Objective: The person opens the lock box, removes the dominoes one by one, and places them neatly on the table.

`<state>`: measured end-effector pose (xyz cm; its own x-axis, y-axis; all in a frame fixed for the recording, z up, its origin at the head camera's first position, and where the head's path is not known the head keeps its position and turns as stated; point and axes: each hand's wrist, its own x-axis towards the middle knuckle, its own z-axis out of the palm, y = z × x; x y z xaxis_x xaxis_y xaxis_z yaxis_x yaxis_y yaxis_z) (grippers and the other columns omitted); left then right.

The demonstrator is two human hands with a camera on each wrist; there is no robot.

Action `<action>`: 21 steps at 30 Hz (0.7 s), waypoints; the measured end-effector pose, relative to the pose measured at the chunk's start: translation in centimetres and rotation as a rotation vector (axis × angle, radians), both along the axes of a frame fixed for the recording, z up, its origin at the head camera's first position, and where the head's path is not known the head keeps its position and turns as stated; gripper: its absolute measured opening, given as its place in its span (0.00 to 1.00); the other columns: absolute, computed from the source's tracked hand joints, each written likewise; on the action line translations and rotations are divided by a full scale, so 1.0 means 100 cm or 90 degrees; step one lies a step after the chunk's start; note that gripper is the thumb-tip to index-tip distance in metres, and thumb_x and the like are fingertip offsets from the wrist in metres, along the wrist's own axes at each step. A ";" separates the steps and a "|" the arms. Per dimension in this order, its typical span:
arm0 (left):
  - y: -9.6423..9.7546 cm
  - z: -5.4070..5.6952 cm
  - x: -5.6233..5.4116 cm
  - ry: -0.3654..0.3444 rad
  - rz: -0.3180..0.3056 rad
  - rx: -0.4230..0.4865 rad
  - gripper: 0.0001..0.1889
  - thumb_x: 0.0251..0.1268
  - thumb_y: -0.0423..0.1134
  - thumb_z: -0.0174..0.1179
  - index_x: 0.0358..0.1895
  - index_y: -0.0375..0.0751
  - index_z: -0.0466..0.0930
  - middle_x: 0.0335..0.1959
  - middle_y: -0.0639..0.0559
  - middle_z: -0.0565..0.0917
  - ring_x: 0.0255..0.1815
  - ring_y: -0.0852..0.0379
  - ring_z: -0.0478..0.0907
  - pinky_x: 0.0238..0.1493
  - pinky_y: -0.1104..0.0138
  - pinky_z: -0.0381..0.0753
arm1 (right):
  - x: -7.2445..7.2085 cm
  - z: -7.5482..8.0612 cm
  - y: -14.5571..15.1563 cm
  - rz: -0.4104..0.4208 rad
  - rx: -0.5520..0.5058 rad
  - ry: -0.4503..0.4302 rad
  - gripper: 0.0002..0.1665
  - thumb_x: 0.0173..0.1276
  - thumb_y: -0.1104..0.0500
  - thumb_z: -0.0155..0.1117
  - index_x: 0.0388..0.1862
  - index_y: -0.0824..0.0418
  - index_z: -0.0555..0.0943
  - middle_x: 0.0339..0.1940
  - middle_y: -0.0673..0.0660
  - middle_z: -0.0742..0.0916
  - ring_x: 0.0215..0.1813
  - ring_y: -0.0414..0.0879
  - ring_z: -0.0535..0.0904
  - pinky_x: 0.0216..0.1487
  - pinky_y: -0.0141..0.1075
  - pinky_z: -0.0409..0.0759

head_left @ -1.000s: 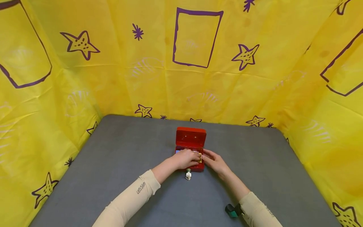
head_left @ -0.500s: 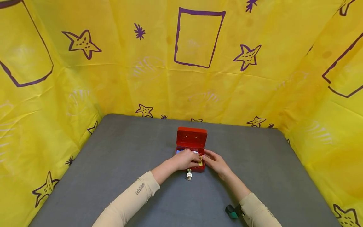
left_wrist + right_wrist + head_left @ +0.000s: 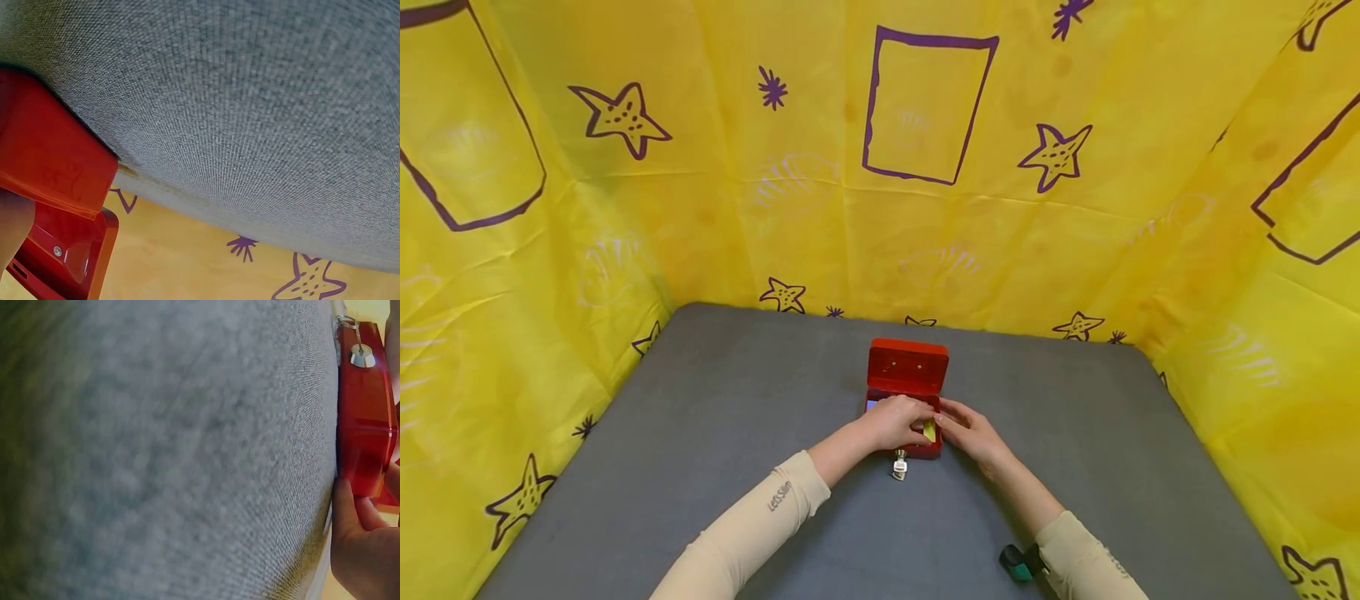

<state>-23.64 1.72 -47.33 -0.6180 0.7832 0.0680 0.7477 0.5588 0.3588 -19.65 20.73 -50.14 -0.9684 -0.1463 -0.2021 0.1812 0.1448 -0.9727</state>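
Note:
An open red cash box [image 3: 922, 452] stands on the grey table with its lid [image 3: 907, 368] raised at the back. My left hand [image 3: 897, 421] reaches over the front into it, thumb and fingers around a small flat yellow piece [image 3: 929, 431] at the right end. Something blue and white shows beside the hand; the rest of the inside is hidden. My right hand [image 3: 972, 431] holds the right end of the box, fingers along the outer wall and thumb at the rim. In the right wrist view, a key sits in the silver lock [image 3: 362, 355] on the front.
The grey table [image 3: 760, 367] runs back to a yellow cloth [image 3: 715, 208] with purple drawings, which hangs on three sides. A black and teal strap piece [image 3: 1018, 563] sits by the right sleeve. A key ring [image 3: 347, 322] hangs from the lock.
The left fingers have shifted slightly at the right end of the box, and the yellow piece shows at a different slant. The right hand stays at the box wall.

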 end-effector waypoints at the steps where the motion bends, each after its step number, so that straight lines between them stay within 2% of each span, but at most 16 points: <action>1: 0.000 -0.001 0.000 0.000 0.001 0.001 0.21 0.59 0.48 0.69 0.55 0.49 0.84 0.51 0.56 0.84 0.47 0.62 0.79 0.52 0.69 0.77 | 0.000 0.000 0.000 0.000 0.001 -0.001 0.31 0.70 0.57 0.63 0.68 0.67 0.70 0.64 0.66 0.78 0.61 0.53 0.77 0.60 0.42 0.75; 10: 0.000 -0.003 -0.001 -0.016 0.011 -0.005 0.20 0.59 0.48 0.69 0.56 0.50 0.83 0.51 0.58 0.84 0.47 0.63 0.79 0.52 0.69 0.77 | 0.000 0.002 0.000 -0.005 0.019 -0.002 0.31 0.71 0.56 0.63 0.68 0.67 0.70 0.64 0.66 0.77 0.61 0.54 0.77 0.60 0.43 0.75; 21: 0.000 -0.004 -0.002 -0.014 0.001 0.011 0.17 0.58 0.47 0.70 0.51 0.49 0.86 0.45 0.58 0.85 0.38 0.64 0.77 0.47 0.72 0.78 | 0.000 0.000 0.000 -0.003 0.008 0.002 0.30 0.71 0.57 0.63 0.68 0.67 0.70 0.63 0.66 0.78 0.60 0.53 0.77 0.59 0.42 0.76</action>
